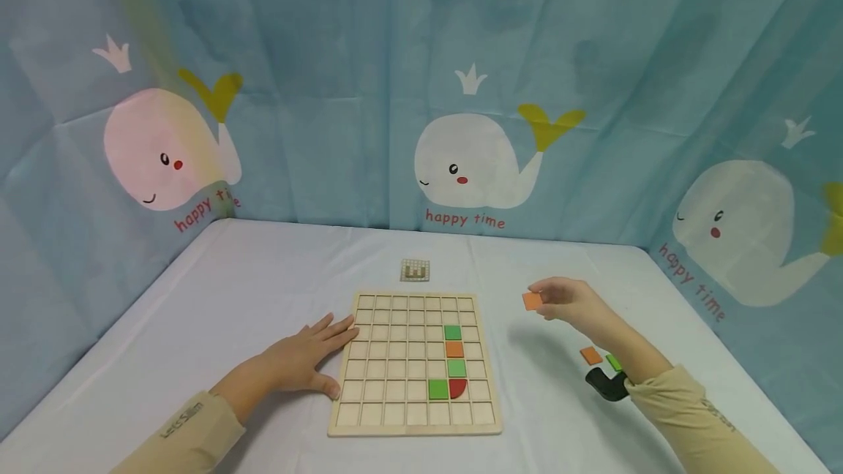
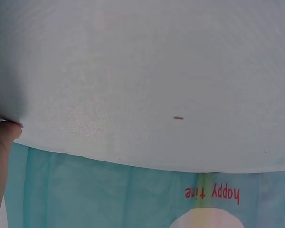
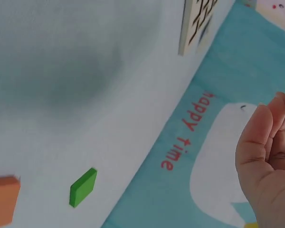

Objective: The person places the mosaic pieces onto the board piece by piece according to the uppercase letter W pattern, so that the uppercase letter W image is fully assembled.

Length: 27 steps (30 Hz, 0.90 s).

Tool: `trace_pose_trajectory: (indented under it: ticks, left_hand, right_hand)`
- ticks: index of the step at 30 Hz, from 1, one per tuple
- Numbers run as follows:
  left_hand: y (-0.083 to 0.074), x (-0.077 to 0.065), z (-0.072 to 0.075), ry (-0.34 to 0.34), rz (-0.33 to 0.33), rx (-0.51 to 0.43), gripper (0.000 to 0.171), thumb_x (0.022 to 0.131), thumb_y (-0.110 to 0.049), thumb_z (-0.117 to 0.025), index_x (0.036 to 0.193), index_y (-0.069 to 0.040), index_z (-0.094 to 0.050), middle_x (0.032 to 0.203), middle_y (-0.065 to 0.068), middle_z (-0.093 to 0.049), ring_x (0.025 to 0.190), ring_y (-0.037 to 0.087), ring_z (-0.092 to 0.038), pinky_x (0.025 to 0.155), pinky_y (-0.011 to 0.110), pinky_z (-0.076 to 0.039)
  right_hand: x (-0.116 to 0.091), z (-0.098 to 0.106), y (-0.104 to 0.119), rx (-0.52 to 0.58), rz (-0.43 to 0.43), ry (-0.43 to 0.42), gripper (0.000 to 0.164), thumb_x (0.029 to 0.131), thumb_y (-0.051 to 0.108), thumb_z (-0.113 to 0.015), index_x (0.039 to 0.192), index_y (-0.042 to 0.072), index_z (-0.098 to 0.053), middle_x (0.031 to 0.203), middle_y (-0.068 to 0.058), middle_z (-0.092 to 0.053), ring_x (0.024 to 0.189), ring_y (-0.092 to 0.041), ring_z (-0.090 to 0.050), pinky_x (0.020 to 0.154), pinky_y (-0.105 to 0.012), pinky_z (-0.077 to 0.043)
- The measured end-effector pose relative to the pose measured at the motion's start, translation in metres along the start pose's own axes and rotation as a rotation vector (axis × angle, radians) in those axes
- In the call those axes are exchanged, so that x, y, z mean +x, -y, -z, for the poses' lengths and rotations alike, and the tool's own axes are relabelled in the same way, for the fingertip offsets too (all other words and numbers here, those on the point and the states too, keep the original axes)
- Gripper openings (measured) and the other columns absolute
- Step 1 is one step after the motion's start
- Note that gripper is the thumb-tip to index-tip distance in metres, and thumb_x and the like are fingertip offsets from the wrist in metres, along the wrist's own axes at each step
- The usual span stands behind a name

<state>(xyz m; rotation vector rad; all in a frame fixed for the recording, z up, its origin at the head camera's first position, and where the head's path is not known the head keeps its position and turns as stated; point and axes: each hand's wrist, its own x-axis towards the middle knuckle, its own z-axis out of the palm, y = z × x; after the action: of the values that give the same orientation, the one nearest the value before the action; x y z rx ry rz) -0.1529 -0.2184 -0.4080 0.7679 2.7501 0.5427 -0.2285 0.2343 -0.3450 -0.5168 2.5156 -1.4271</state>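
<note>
Pinching an orange square tile (image 1: 532, 302) above the tabletop (image 1: 263, 291), the right hand (image 1: 571, 302) hangs right of the wooden grid board (image 1: 415, 431), whose left edge the spread left hand (image 1: 304, 357) touches. Five coloured tiles (image 1: 454, 349) sit in its cells.

Head view high, forward-down; wrist views close, left inverted, right tilted; all share curtain (image 1: 329, 57).

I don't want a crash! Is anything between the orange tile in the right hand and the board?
Nothing visible stands between the held orange tile and the board. The loose orange tile and black piece lie farther right.
</note>
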Motion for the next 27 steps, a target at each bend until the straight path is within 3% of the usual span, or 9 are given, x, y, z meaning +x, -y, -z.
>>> trace_pose_trajectory:
  ticks: [7,14,19,27]
  left_hand:
    - [0.0,0.001,-0.001,0.0,-0.01,0.004,0.103,0.073,-0.063,-0.066,0.151,-0.005,-0.032,0.159,0.015,-0.021,0.142,0.047,-0.014,0.108,0.067,-0.021]
    - [0.0,0.002,-0.003,-0.006,-0.02,0.013,0.103,0.072,-0.062,-0.066,0.151,-0.005,-0.032,0.159,0.015,-0.022,0.142,0.048,-0.015,0.107,0.068,-0.022]
    - [-0.002,0.002,-0.002,-0.009,-0.016,0.01,0.103,0.072,-0.062,-0.067,0.151,-0.005,-0.033,0.159,0.014,-0.022,0.142,0.047,-0.015,0.107,0.067,-0.022]
    - [-0.001,0.001,-0.001,-0.005,-0.014,0.004,0.103,0.072,-0.063,-0.066,0.151,-0.006,-0.033,0.159,0.014,-0.022,0.142,0.048,-0.015,0.107,0.067,-0.021]
  right_hand:
    - [0.004,-0.01,0.007,0.036,-0.009,0.055,0.034,0.089,0.001,-0.067,0.12,-0.009,-0.057,0.099,-0.011,-0.06,0.09,-0.027,-0.062,0.078,-0.031,-0.054]
    - [0.008,-0.02,0.009,-0.007,0.049,0.124,0.033,0.089,-0.003,-0.063,0.121,-0.009,-0.059,0.098,-0.011,-0.064,0.089,-0.031,-0.062,0.075,-0.032,-0.054]
    - [0.01,-0.031,0.011,-0.023,0.048,0.168,0.035,0.089,-0.002,-0.063,0.123,-0.008,-0.06,0.1,-0.01,-0.066,0.091,-0.029,-0.06,0.076,-0.031,-0.053]
    - [0.014,-0.049,0.019,-0.058,0.063,0.236,0.031,0.088,-0.004,-0.064,0.119,-0.007,-0.061,0.091,-0.008,-0.063,0.081,-0.022,-0.057,0.073,-0.038,-0.052]
